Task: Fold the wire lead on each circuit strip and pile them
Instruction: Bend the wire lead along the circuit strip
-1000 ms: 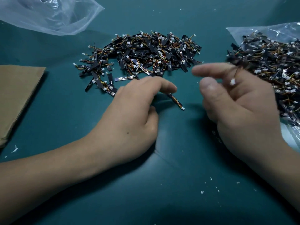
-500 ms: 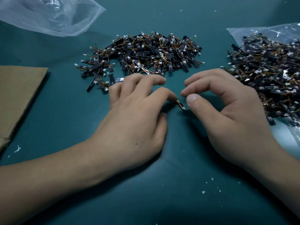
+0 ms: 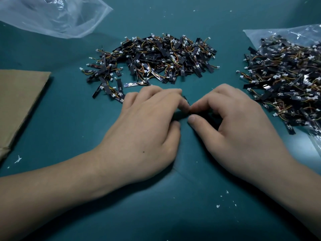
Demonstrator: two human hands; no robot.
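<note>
Seen from the head camera, your left hand [image 3: 147, 129] and right hand [image 3: 243, 131] meet fingertip to fingertip on the teal table [image 3: 173, 214]. One circuit strip [image 3: 186, 100] pokes out just beyond your curled left fingers, which pinch it. Your right forefinger and thumb curl close together beside it; whether they grip it cannot be told. The pile [image 3: 156, 56] lies just beyond.

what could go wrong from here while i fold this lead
The circuit strip is nearly hidden where fingertips of the left hand and right hand meet, so its lead might kink or slip unnoticed. The centre pile and the right pile on its plastic bag look alike; a strip tossed into the wrong one would likely be lost.
</note>
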